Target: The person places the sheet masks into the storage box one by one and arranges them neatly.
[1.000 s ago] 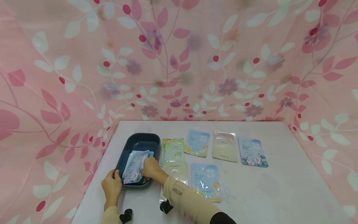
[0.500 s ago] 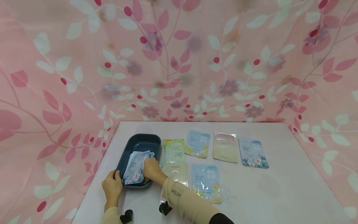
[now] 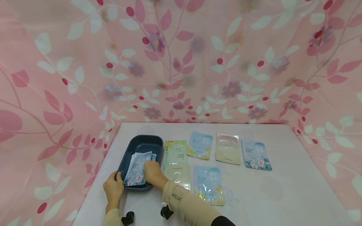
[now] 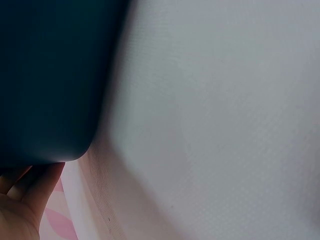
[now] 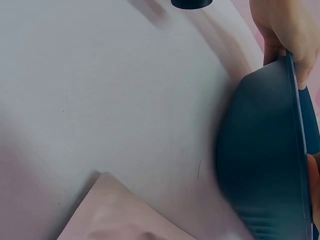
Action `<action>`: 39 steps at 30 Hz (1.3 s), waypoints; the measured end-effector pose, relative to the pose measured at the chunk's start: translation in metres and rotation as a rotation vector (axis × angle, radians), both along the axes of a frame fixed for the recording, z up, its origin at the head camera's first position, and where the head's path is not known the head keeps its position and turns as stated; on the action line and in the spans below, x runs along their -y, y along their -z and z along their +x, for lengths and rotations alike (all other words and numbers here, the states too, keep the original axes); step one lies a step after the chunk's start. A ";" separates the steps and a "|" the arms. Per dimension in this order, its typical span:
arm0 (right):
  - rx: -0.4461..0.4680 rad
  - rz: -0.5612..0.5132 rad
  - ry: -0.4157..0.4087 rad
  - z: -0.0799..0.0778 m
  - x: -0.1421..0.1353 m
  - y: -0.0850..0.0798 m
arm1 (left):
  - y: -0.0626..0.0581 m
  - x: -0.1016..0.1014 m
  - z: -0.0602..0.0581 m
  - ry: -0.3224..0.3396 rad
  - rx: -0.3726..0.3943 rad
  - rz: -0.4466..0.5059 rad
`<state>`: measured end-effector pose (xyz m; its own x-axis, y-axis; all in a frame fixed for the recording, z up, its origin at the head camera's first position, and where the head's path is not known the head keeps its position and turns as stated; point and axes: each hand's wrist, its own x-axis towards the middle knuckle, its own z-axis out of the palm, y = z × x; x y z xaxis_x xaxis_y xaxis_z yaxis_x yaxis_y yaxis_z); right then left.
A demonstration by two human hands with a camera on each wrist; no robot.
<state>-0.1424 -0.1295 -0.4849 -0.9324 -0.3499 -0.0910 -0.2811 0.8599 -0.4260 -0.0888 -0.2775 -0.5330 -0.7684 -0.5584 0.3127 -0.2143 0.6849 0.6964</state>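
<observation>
A deep dark blue plastic basin (image 3: 145, 141) stands on the left of the table. Flat sachets lie stacked in its near half, the uppermost a pale blue flowered sachet (image 3: 136, 171). My left hand (image 3: 113, 187) grips the basin's near left corner. The right wrist view shows that hand (image 5: 290, 30) with its thumb over the rim and other fingers outside. Reaching over the near right rim, my right hand (image 3: 154, 173) is bent down at the flowered sachet's right edge. Its fingertips are hidden, so I cannot tell whether they pinch a sachet.
Right of the basin lie a green sachet (image 3: 175, 150), a beige sachet (image 3: 177, 172) partly under the right forearm, and two blue duck sachets (image 3: 200, 145). Farther right are a silver-beige sachet (image 3: 227, 150) and a blue flowered sachet (image 3: 256, 155). A pink floral curtain (image 3: 181, 62) hangs behind the table.
My right hand has shifted very slightly to the right at the sachets and bent further down. The left hand keeps its grip on the basin, which stays put.
</observation>
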 end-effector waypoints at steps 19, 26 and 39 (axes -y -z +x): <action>-0.009 -0.018 0.011 0.001 -0.002 0.001 | -0.001 -0.001 0.000 0.011 0.002 0.000; 0.014 -0.226 -0.098 0.000 -0.018 -0.003 | 0.001 0.002 0.000 0.013 0.028 0.015; -0.030 -0.357 -0.191 -0.001 -0.038 -0.009 | 0.001 0.002 0.001 0.013 -0.006 -0.001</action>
<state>-0.1436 -0.0914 -0.4754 -0.8477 -0.5220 0.0943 -0.4387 0.5901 -0.6777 -0.0875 -0.2795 -0.5344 -0.7739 -0.5479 0.3177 -0.2014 0.6885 0.6967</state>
